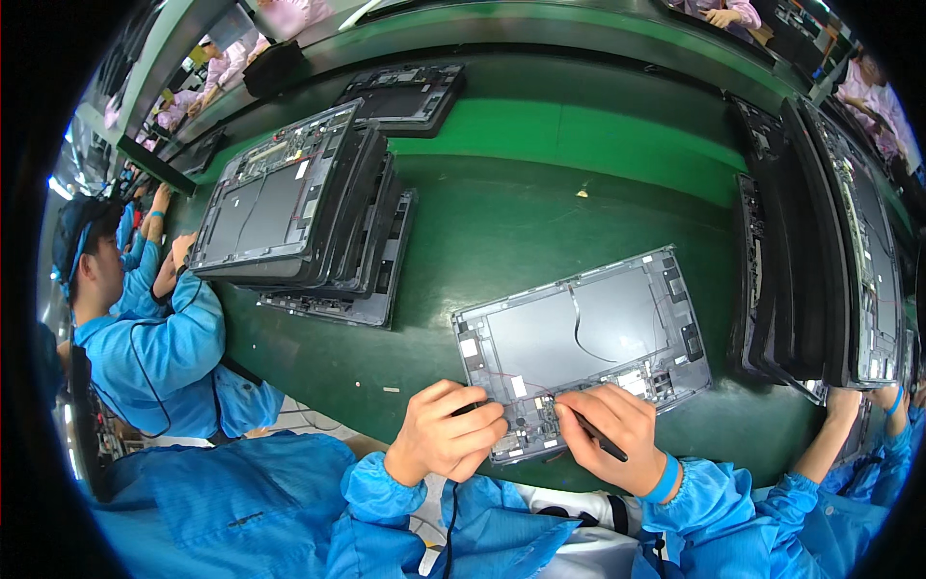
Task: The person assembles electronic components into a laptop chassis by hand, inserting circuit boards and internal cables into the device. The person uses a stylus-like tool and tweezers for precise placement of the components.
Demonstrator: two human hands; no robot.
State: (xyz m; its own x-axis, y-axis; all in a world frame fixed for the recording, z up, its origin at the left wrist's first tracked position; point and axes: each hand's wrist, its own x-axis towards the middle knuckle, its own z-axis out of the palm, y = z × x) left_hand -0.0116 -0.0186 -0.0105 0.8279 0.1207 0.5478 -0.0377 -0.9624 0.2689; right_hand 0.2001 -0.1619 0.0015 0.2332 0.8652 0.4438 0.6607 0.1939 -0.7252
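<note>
An opened tablet housing [540,328] lies slightly askew on the green table, its inner side up, with a circuit board [637,381] and thin wires along its near side. My left hand [446,431] is closed at the housing's near left corner. A dark bit shows between its fingers, too covered to name. My right hand [617,434] grips a slim black pen-like tool [600,436]. Its fingertips are at the near edge of the housing, over small parts beside the board. The tool's working tip is hidden by the fingers.
A tall stack of tablet housings [265,207] stands at the left, with another housing [410,96] behind it. More housings in black trays [820,232] are stacked at the right. A co-worker in blue [159,347] sits close on the left; another person's arms [839,425] reach in at the right.
</note>
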